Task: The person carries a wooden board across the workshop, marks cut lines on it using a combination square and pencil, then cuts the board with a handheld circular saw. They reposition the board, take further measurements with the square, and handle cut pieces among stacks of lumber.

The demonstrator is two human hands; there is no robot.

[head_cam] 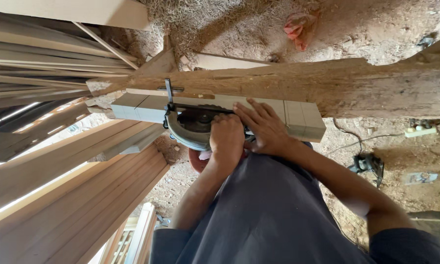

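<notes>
Resting across a rough timber beam [357, 83], a pale plank [298, 115] is being cut. The circular saw [193, 124] is gripped by the closed left hand [226, 139]; the right hand [264, 128] is spread flat on the plank. The cut appears still underway, the plank not yet parted.

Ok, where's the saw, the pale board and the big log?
saw [193, 124], head view, on its round blade guard.
pale board [303, 117], head view, on its right end.
log [366, 85], head view, on its rough side.
</notes>
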